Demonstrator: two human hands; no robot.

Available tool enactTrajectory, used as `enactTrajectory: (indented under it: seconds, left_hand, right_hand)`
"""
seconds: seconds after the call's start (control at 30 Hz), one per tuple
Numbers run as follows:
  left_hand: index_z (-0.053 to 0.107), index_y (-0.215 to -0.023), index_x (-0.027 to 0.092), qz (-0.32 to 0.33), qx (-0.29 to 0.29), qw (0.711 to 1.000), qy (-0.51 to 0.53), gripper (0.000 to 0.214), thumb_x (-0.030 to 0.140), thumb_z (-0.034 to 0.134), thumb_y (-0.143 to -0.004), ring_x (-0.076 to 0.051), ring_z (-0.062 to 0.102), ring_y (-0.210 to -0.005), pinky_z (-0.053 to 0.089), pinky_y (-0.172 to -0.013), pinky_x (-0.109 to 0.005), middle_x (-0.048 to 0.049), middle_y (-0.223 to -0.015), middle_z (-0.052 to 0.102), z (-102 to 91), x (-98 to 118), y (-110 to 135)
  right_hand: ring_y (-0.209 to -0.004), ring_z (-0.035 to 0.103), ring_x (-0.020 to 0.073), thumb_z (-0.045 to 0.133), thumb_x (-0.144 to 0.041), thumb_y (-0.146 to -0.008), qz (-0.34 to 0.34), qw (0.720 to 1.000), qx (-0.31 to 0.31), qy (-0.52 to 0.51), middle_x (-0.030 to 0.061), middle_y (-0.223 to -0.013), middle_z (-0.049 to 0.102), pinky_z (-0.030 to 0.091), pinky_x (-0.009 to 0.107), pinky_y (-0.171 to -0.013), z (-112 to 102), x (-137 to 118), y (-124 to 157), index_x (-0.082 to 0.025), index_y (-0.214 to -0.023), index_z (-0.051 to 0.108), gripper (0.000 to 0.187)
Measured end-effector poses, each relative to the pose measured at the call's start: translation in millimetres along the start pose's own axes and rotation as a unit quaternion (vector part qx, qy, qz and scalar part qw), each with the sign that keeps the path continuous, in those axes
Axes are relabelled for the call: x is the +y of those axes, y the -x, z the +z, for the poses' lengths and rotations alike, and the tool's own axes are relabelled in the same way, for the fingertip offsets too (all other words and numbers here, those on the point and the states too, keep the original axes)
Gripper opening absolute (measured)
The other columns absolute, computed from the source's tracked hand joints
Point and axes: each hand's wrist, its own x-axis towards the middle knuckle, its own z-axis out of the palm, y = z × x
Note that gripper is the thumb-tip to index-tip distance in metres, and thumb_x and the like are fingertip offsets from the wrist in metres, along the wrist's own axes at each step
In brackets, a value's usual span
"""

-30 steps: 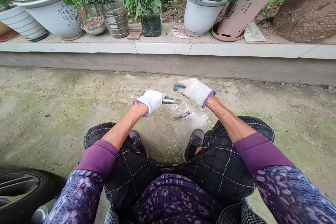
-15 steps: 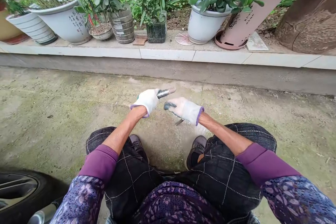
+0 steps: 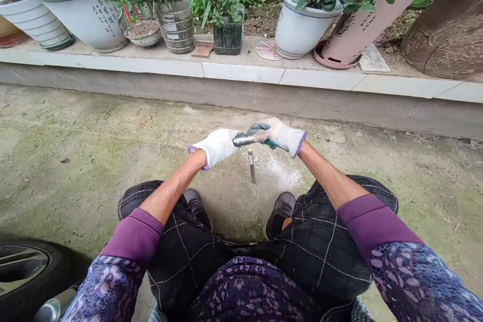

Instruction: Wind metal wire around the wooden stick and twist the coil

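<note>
In front of my knees, my left hand [image 3: 219, 147], in a white glove with a dark grip side, is closed round a short rod [image 3: 247, 139]. The rod has a shiny silver, ribbed-looking middle and a dull brownish end; its exact kind is unclear. My right hand [image 3: 281, 136], gloved the same way, has its fingers curled at the brownish end. Below the hands is a narrow dark metal bar [image 3: 251, 167] with a paler top end; whether it stands or lies on the ground is unclear. White powder [image 3: 285, 173] is scattered to its right.
A low tiled ledge [image 3: 241, 71] runs across the front, lined with potted plants such as a white pot [image 3: 304, 30] and a pink planter [image 3: 350, 35]. A car wheel [image 3: 33, 271] stands at lower left. My shoes [image 3: 281, 209] rest on mossy concrete [image 3: 86, 151].
My right hand has moved up and right onto the rod's brownish end. The rod has shifted slightly right with my left hand. More of the metal bar and powder shows.
</note>
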Motion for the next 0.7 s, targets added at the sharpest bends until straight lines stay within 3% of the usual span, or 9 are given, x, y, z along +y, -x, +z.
enactTrajectory:
  seconds: [0.07, 0.2, 0.33, 0.43, 0.57, 0.7]
  left_hand:
    - [0.071, -0.097, 0.014, -0.001, 0.028, 0.999, 0.037, 0.026, 0.031, 0.053, -0.086, -0.016, 0.060, -0.070, 0.045, -0.065, -0.024, -0.0039, -0.080, 0.070, -1.4, -4, -1]
    - [0.071, -0.099, 0.015, -0.051, 0.034, 0.998, -0.004, 0.029, 0.031, 0.050, -0.088, -0.016, 0.061, -0.068, 0.045, -0.063, -0.025, -0.0047, -0.081, 0.070, -3.3, -11, -10]
    - [0.070, -0.110, 0.019, -0.105, 0.001, 0.983, -0.148, 0.030, 0.026, 0.048, -0.090, -0.022, 0.069, -0.082, 0.050, -0.074, -0.029, -0.0108, -0.093, 0.073, 0.5, -10, -17]
    - [0.070, -0.111, 0.017, -0.099, -0.045, 0.961, -0.252, 0.031, 0.021, 0.048, -0.089, -0.026, 0.071, -0.093, 0.052, -0.082, -0.034, -0.0163, -0.097, 0.073, 10.3, -3, -20]
    - [0.070, -0.114, 0.020, -0.009, -0.099, 0.952, -0.291, 0.035, 0.021, 0.045, -0.090, -0.031, 0.072, -0.091, 0.053, -0.079, -0.039, -0.0161, -0.093, 0.073, 21.1, 16, -20]
    - [0.071, -0.113, 0.023, 0.029, -0.087, 0.967, -0.236, 0.034, 0.027, 0.048, -0.089, -0.025, 0.071, -0.081, 0.051, -0.074, -0.033, -0.0097, -0.091, 0.074, 15.7, 28, -15]
  right_hand:
    - [-0.043, 0.039, 0.0084, 0.053, -0.026, -0.080, 0.018, 1.000, -0.002, -0.012, -0.0024, -0.056, 0.052, 0.030, 0.021, -0.040, 10, -1, 6, -0.012, -0.091, 0.071, 0.025]
    - [-0.056, 0.052, 0.0100, 0.048, -0.023, -0.088, -0.060, 0.991, -0.017, 0.119, 0.0021, -0.072, 0.066, 0.039, 0.021, -0.055, 30, -8, 16, -0.014, -0.094, 0.072, 0.026]
    - [-0.070, 0.060, 0.0152, 0.048, -0.025, -0.093, -0.102, 0.940, -0.052, 0.320, 0.0060, -0.086, 0.073, 0.037, 0.025, -0.062, 36, -18, 28, -0.018, -0.094, 0.073, 0.026]
    - [-0.076, 0.063, 0.0189, 0.050, -0.027, -0.093, -0.095, 0.911, -0.053, 0.398, 0.0087, -0.092, 0.075, 0.034, 0.028, -0.061, 25, -23, 35, -0.019, -0.099, 0.074, 0.026]
    - [-0.078, 0.064, 0.0193, 0.052, -0.026, -0.091, -0.079, 0.922, -0.010, 0.379, 0.0083, -0.092, 0.075, 0.036, 0.028, -0.063, -2, -13, 31, -0.019, -0.098, 0.075, 0.025]
    - [-0.080, 0.062, 0.0160, 0.053, -0.022, -0.086, -0.124, 0.963, 0.033, 0.238, 0.0046, -0.091, 0.074, 0.042, 0.024, -0.069, -21, 7, 22, -0.017, -0.092, 0.076, 0.024]
